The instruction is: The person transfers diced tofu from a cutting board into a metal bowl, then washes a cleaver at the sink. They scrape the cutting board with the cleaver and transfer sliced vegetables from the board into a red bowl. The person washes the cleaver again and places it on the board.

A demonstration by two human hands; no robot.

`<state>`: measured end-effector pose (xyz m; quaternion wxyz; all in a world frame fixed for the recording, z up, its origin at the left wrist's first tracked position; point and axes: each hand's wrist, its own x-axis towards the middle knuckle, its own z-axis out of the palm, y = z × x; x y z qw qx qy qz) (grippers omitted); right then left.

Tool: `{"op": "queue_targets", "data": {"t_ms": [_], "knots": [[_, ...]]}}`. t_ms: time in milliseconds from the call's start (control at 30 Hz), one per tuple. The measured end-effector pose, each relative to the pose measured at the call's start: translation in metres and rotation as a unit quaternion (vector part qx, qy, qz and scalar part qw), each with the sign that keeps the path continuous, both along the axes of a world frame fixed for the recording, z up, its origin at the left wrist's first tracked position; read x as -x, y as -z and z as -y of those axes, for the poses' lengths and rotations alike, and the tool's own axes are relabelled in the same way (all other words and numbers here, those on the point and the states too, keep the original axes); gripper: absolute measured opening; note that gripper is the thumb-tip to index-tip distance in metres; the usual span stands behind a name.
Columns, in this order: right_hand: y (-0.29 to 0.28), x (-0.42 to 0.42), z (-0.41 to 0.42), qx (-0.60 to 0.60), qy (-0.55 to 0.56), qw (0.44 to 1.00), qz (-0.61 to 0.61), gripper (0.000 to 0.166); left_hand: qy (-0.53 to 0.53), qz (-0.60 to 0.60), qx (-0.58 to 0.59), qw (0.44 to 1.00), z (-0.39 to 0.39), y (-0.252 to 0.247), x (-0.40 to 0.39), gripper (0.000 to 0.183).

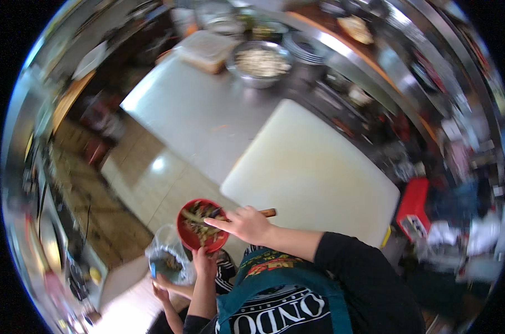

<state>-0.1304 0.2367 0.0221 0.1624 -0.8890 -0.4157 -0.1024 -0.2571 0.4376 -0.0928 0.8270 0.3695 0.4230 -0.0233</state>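
My left hand (204,262) grips the near rim of a red bowl (183,238) that holds chopped scraps, some of them green. In my right hand (248,225) is a tool with a wooden handle (269,213), probably a knife; its blade is mostly hidden and points toward the bowl, index finger stretched along it. Beside the bowl, lower left, a bin lined with a clear plastic bag (185,271) has scraps inside. A large white cutting board (319,167) lies on the steel counter (194,108) beyond my right hand.
Another person's hands (162,286) are near the lined bin, with a blue object (153,270). At the counter's back stand a lidded plastic container (206,46), a steel bowl of pale chopped food (258,79) and stacked plates (304,50). A red box (413,206) stands right of the board.
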Motion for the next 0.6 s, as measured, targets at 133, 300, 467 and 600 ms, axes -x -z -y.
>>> {"op": "queue_targets", "data": {"t_ms": [133, 300, 467, 600], "knots": [[-0.003, 0.011, 0.035, -0.026, 0.093, 0.982, -0.159, 0.065, -0.008, 0.001, 0.006, 1.0, 0.004, -0.002, -0.004, 0.029], [0.013, 0.069, 0.168, -0.222, 0.337, 0.85, -0.338, 0.082, 0.129, 0.031, -0.098, 0.986, -0.012, 0.042, 0.001, 0.012], [-0.001, 0.187, 0.319, -0.208, 0.67, 0.652, -0.288, 0.08, 0.03, -0.038, 0.105, 0.993, -0.007, 0.037, -0.015, 0.04], [-0.009, 0.21, 0.396, -0.11, 0.745, 0.559, -0.346, 0.083, 0.048, -0.053, 0.075, 0.995, -0.019, 0.058, -0.008, 0.046]]}}
